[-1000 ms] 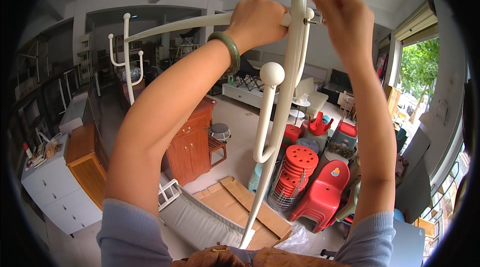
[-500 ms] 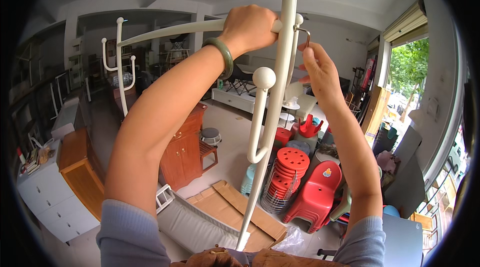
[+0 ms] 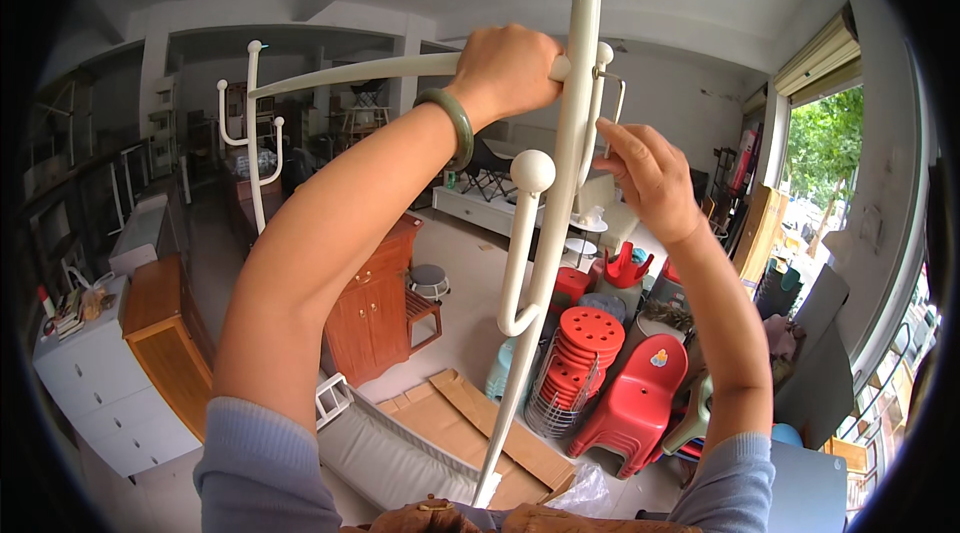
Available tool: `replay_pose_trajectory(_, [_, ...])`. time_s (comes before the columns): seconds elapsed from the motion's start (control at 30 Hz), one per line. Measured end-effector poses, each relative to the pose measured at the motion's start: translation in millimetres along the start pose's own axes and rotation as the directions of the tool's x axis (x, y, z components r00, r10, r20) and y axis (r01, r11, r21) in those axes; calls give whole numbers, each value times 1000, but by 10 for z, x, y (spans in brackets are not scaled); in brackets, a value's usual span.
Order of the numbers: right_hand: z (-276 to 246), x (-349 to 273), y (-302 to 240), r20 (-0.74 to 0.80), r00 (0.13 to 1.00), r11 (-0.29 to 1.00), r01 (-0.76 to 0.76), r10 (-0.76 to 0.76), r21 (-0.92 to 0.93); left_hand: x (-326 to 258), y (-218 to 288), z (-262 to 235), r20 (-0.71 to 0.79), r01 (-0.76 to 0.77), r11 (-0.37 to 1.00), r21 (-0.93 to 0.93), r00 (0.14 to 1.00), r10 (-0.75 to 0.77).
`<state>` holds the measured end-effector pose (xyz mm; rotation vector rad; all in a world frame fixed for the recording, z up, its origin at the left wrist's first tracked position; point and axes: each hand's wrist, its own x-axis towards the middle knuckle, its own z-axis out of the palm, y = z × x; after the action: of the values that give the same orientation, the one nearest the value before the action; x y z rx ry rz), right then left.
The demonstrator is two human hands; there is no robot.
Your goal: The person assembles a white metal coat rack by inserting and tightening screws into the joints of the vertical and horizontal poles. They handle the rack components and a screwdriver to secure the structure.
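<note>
A cream-white metal rack with ball-tipped hooks stands in front of me, its upright post (image 3: 556, 203) leaning slightly. My left hand (image 3: 510, 68), with a green bangle on its wrist, is closed round the crossbar (image 3: 370, 71) where it meets the post. At the post's right side, a thin L-shaped hex key (image 3: 622, 98) sits at the joint with its long arm pointing down. My right hand (image 3: 650, 168) has its fingers curled at the key's lower end, which they partly hide. Close by, a ball-tipped hook (image 3: 532, 173) curves up from the post.
Red plastic stools (image 3: 590, 333) and a red chair (image 3: 650, 383) stand below on the right. Flattened cardboard (image 3: 470, 423) and a grey padded piece (image 3: 390, 448) lie on the floor. A wooden cabinet (image 3: 370, 318) and white drawers (image 3: 105, 383) stand to the left.
My right hand has moved slightly down, its fingers more curled at the key's lower end. The left hand keeps its hold, and the view has shifted a little.
</note>
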<state>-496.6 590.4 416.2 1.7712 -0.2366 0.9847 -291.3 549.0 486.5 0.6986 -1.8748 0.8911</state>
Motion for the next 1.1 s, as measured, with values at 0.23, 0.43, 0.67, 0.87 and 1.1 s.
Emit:
replay_pose_trajectory(0.23, [-150,400,261,-1,917,902,392,-398,-182,-22,2,-29,-8,7,1000,-11,1000,-7])
replay_pose_trajectory(0.43, [28,698,98,-219,965,988,-154,145,-26,-40,-12,-32,-68,-37,999,7,997,38])
replay_pose_trajectory(0.67, [39,1061,363,399,396,113,-813,827,572,-38,-25,-35,-20,6,999,-33,1000,-7])
replay_pose_trajectory(0.87, [31,887,460,-101,913,918,-389,395,72,-41,-40,-15,26,4,1000,15,1000,-5])
replay_pose_trajectory(1.1, [-170,824,759,130,924,916,376,-360,-138,-30,-47,-23,-8,-13,1000,11,1000,13])
